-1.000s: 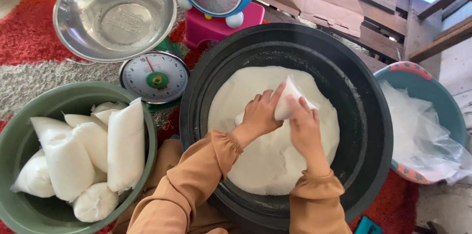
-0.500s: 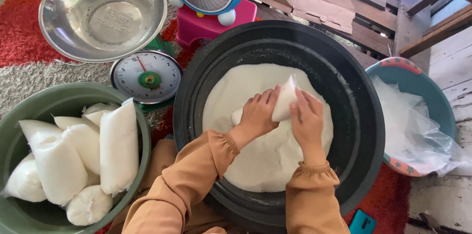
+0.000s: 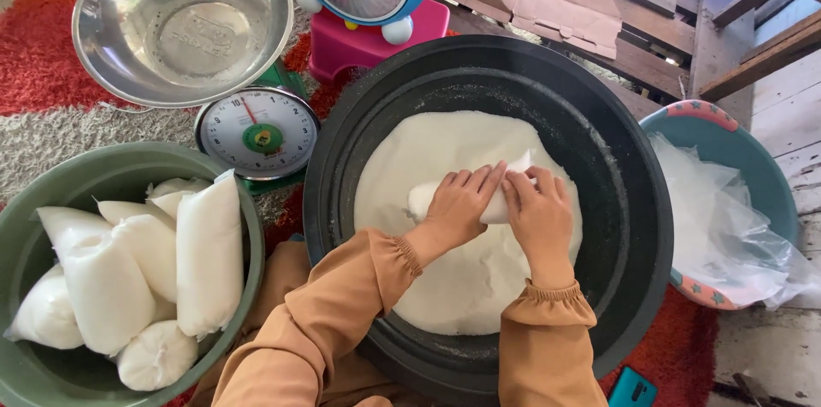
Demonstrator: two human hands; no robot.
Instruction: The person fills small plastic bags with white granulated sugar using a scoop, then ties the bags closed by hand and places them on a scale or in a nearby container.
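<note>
Over the black basin [image 3: 616, 202] of white powder [image 3: 445, 287], my left hand [image 3: 457, 206] and right hand [image 3: 539, 219], both gripping the small plastic bag [image 3: 496, 206], have laid it down from upright into the heap to scoop.

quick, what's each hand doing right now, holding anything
Left hand: fingers closed over the small white bag on the white powder.
Right hand: fingers closed on the same bag's other end.

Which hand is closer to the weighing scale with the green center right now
Left. The left hand lies on the small white bag in the black tub, on the side toward the weighing scale; the right hand grips the bag's far end.
</note>
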